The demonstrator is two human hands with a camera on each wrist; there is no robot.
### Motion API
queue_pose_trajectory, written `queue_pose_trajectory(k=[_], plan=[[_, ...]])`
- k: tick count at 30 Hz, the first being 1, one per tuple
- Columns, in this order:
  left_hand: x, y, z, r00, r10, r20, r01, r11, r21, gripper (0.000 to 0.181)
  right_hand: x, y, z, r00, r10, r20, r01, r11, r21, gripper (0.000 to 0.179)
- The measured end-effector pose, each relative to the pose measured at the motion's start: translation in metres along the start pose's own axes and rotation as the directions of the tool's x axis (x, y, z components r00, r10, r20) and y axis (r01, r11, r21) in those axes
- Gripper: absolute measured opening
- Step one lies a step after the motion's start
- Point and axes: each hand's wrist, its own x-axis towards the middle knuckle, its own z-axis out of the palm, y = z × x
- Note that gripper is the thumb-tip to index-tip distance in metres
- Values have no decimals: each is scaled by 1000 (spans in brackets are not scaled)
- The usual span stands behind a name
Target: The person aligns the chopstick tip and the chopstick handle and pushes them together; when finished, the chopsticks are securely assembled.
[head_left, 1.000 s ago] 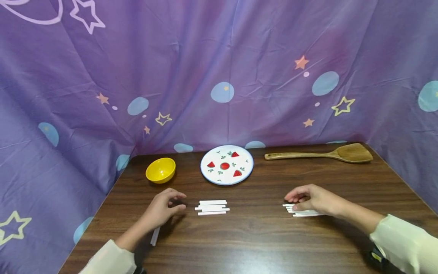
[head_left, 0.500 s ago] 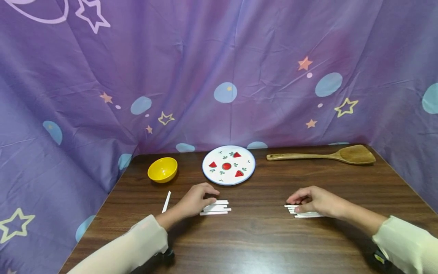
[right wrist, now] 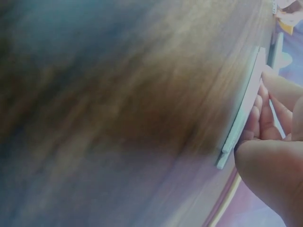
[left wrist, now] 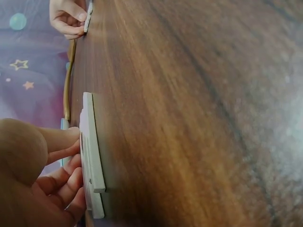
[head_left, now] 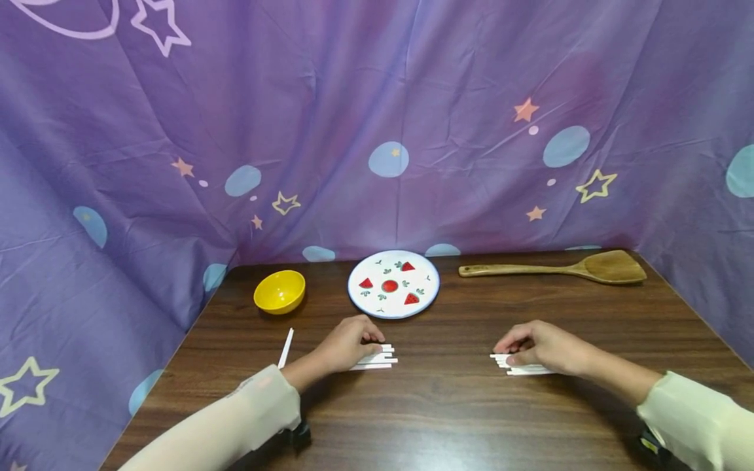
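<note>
In the head view my left hand [head_left: 347,343] is over a row of white sticks [head_left: 385,360] in the middle of the table. Its thumb and forefinger close on the row's far stick; the left wrist view shows the fingertips against the row of sticks [left wrist: 94,151]. My right hand [head_left: 544,347] pinches at a second row of white sticks [head_left: 527,370] on the right. In the right wrist view, thumb and curled fingers meet the edge of those sticks [right wrist: 246,106]. Both rows lie flat, partly hidden by the hands.
Another white stick or two [head_left: 286,347] lies slanted beside my left forearm. Along the back stand a yellow bowl [head_left: 279,292], a plate with watermelon prints [head_left: 371,297] and a wooden spatula [head_left: 612,267]. A purple patterned cloth [head_left: 336,98] hangs behind the wooden table [head_left: 436,405].
My left hand has moved right, from beside the middle row onto its sticks, and its fingers have drawn together. My right hand stays at its row.
</note>
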Motion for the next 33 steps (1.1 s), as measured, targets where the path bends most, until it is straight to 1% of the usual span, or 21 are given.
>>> queue_pose_trajectory(k=[6, 11, 15, 19, 28, 33], plan=[[1, 1, -1, 1000, -5, 18, 5, 1000, -21, 7, 3, -2, -1, 999, 52, 17, -52, 999, 1, 19], [3, 1, 0, 1000, 7, 22, -6, 1000, -18, 5, 5, -4, 0, 997, 79, 27, -80, 996, 38, 19], [4, 0, 1, 1000, 4, 28, -4, 1000, -27, 7, 6, -4, 0, 996, 78, 37, -80, 994, 73, 18], [4, 0, 2, 1000, 1, 25, 0, 999, -46, 11, 6, -3, 1, 997, 72, 40, -75, 993, 87, 17], [6, 2, 4, 999, -13, 36, 15, 998, -65, 14, 7, -4, -1, 998, 46, 45, -50, 994, 96, 14], [7, 2, 2, 999, -10, 42, 12, 998, -67, 15, 9, -5, -3, 998, 37, 51, -41, 996, 75, 13]])
